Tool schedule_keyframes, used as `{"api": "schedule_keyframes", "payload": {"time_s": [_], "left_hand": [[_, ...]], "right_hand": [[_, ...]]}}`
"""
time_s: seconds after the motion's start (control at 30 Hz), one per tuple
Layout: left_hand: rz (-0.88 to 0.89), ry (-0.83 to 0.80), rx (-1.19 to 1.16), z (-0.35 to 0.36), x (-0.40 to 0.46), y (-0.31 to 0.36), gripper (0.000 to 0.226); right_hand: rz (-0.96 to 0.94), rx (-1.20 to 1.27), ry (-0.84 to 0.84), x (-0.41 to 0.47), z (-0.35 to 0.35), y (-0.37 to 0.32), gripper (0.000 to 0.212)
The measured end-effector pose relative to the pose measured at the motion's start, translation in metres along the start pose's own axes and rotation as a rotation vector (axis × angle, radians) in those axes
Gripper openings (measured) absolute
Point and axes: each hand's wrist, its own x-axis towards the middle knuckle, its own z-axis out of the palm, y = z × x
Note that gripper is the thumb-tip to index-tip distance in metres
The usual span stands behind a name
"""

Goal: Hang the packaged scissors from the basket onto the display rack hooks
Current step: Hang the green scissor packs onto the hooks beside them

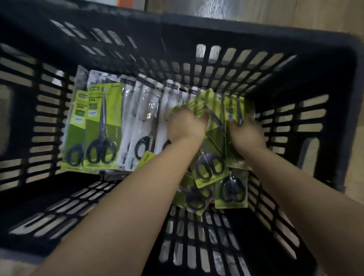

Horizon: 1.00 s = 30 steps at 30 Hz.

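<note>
Green scissors packs (209, 138) in both hands.

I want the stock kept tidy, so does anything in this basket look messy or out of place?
Yes. The green scissor packs on the right of the basket lie jumbled and overlapping at angles under both hands, while the packs on the left stand in a neat row. Nothing looks damaged.

floor (295, 11): light wood-look, beyond far rim | orange object (131, 2): top edge, partly cropped
</note>
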Motion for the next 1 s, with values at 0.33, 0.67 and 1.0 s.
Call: {"api": "schedule_keyframes", "payload": {"time_s": [0.33, 0.67, 1.0], "left_hand": [[-0.056, 0.026, -0.031, 0.012, 0.02, 0.001, 0.059], [-0.286, -0.021, -0.706, -0.016, -0.005, -0.034, 0.004], [-0.305, -0.25, -0.815, -0.018, -0.007, -0.033, 0.004]], "right_hand": [[0.117, -0.032, 0.004, 0.01, 0.012, 0.004, 0.06], [0.024, -0.063, -0.128, -0.019, 0.007, 0.002, 0.092], [0.029, 0.088, -0.174, -0.017, 0.01, 0.007, 0.128]]}}
